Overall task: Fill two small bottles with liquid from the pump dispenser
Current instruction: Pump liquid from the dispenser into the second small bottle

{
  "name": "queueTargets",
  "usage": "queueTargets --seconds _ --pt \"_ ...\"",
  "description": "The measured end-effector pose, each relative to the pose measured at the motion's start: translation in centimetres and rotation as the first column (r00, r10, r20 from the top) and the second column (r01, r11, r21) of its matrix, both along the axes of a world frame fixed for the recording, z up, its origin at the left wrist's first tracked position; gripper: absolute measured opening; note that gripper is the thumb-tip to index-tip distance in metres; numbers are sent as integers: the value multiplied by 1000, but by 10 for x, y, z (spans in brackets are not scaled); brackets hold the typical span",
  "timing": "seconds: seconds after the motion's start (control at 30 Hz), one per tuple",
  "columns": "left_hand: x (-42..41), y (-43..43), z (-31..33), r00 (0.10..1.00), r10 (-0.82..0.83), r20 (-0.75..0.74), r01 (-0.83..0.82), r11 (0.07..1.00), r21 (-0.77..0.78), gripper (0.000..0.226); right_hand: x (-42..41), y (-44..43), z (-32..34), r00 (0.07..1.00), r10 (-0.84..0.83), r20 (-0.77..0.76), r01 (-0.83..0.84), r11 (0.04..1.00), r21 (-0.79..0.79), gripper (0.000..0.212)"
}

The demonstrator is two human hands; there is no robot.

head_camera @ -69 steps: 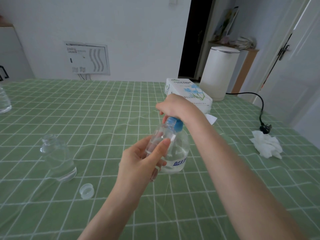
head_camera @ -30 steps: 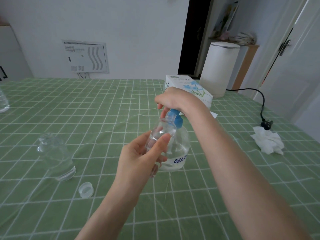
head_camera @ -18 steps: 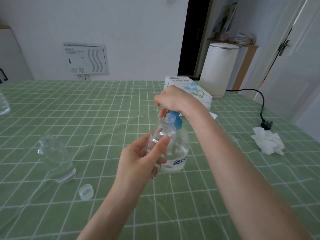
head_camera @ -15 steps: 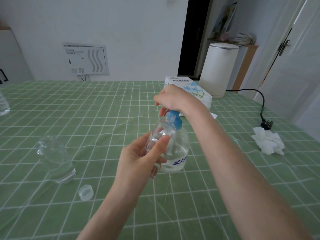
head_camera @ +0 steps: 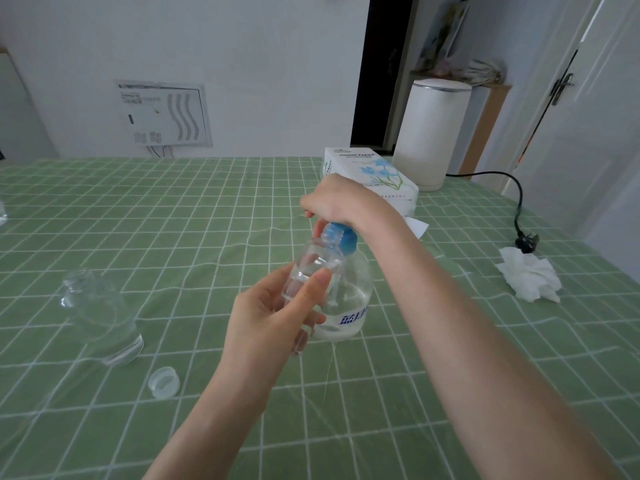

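Note:
A clear pump dispenser point(head_camera: 349, 299) with a blue pump head stands at the table's middle, holding some clear liquid. My right hand point(head_camera: 341, 202) is closed over the pump head from above. My left hand point(head_camera: 273, 313) holds a small clear bottle point(head_camera: 313, 261) tilted, its open mouth up against the blue nozzle; a little liquid shows inside. A second small clear bottle point(head_camera: 100, 317) stands open and upright at the left. Its clear cap point(head_camera: 164, 382) lies on the cloth in front of it.
The table wears a green checked cloth point(head_camera: 173, 220) under clear film. A tissue box point(head_camera: 370, 174) and a white cylindrical appliance point(head_camera: 429, 133) stand at the back right. A crumpled tissue point(head_camera: 528, 277) and a black plug with cord point(head_camera: 526, 242) lie at the right.
My right hand stays on the pump head and shifts slightly up and down. The small bottle stays at the nozzle. The view has moved a little.

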State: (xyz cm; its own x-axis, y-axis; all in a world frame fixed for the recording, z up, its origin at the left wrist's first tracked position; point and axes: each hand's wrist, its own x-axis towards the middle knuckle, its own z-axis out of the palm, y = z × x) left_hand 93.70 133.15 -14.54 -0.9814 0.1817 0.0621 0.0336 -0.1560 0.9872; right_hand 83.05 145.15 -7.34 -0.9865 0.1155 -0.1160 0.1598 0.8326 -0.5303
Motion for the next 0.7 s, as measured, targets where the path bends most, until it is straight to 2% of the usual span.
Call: queueTargets --seconds 0.17,0.3,0.53,0.7 --pt "-1 -1 1 1000 1 -20 -1 1000 12 39 -2 1 8 998 -12 -55 11 1000 -17 30" --pt "-1 -2 3 1000 -11 -24 12 1000 22 34 -4 1 6 1000 -4 -24 4 999 -32 30" --pt "-1 -2 0 1000 -14 -5 14 1000 15 39 -1 -1 -2 1000 -2 17 2 1000 8 32" --pt "-1 -2 0 1000 -7 -27 7 1000 4 38 -1 0 3 1000 -5 -14 5 1000 15 31"
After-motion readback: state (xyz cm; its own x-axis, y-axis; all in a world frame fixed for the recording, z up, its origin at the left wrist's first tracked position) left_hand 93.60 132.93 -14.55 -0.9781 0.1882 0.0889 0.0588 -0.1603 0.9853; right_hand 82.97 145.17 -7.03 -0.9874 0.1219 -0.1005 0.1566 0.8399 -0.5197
